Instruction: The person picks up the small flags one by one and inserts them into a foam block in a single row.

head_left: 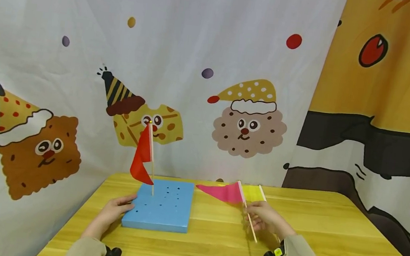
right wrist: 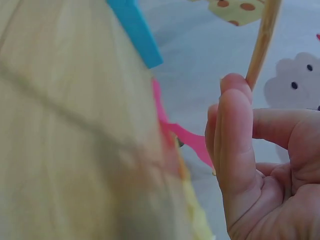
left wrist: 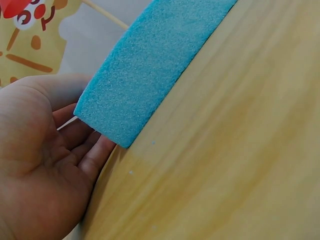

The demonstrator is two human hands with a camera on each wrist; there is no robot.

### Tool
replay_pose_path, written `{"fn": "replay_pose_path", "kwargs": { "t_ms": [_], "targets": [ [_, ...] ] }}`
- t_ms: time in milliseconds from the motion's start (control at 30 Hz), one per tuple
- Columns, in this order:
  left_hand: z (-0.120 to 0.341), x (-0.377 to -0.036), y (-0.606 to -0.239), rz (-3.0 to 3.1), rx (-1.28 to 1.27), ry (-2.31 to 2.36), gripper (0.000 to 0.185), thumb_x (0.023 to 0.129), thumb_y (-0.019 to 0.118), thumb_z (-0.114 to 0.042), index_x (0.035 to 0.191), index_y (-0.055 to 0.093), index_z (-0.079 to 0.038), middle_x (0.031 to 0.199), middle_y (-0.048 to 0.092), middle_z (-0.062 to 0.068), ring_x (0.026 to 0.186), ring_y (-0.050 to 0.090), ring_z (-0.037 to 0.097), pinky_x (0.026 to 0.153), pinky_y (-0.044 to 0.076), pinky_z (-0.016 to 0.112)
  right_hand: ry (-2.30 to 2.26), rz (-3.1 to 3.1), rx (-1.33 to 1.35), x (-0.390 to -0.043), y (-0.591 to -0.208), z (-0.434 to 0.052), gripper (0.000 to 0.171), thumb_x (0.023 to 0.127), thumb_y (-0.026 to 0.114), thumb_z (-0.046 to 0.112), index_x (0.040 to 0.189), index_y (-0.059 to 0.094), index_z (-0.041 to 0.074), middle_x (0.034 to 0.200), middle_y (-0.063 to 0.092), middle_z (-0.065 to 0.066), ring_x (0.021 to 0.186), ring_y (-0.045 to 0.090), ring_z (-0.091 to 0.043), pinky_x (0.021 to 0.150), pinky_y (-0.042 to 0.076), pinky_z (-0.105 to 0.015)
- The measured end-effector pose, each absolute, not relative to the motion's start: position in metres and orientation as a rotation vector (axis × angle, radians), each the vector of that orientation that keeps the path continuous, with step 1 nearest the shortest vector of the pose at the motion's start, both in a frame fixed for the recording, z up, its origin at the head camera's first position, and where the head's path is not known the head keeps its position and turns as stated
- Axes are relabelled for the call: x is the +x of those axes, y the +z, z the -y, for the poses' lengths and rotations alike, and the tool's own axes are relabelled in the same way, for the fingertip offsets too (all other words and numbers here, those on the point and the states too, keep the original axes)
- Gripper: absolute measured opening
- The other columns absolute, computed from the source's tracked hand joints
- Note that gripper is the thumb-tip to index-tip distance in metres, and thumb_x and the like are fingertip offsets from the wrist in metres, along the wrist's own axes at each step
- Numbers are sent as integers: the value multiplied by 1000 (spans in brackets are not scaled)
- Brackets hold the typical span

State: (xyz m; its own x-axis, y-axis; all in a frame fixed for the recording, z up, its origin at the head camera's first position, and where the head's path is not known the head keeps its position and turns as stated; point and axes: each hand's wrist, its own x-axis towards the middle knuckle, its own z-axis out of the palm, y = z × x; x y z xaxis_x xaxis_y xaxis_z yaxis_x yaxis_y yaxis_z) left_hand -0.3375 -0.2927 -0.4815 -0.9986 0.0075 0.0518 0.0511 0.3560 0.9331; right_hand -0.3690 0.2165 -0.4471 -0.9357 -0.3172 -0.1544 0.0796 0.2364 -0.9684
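Centre frame on yellow table (head_left: 330, 227): blue foam block (head_left: 161, 207), holes on top, red flag (head_left: 142, 157) planted upright near far-left corner. Left hand (head_left: 116, 210) relaxed, fingers flat against block's left edge. Right hand (head_left: 265, 217) pinching pink flag (head_left: 226, 192), stick tilted, pennant pointing left. Yellow flag (head_left: 252, 192) just behind.

1. No readable text, label, brand, number or sign anywhere in the three views.
2. Only wordless cartoon biscuit figures in party hats printed on the backdrop cloth (head_left: 185, 37).
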Motion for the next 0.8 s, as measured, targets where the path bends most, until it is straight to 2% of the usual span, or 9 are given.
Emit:
{"fn": "replay_pose_path", "kwargs": {
  "t_ms": [200,400,800],
  "targets": [
    [294,-339,-481,2553,-83,-1745,49,96,61,-17,139,50,4,146,39,27,135,35,43,109,30,55,-1763,-2222,-285,-367,-426,-209,49,99,54,18,134,42,-15,84,64,-17,47,57,-10,46,53,-26],
    [296,-338,-483,2555,-83,-1764,50,96,62,-17,140,49,3,146,39,27,137,31,43,111,26,56,-1771,-2236,-335,-365,-403,-198,46,98,55,17,132,44,-12,79,62,-13,45,58,-12,46,54,-28],
    [293,-337,-483,2556,-73,-1753,49,96,61,-19,140,50,1,146,40,26,134,36,43,108,31,55,-1736,-2278,-506,-361,-353,-177,47,97,56,15,134,45,-10,79,62,-17,45,59,-15,47,55,-31]
  ]
}}
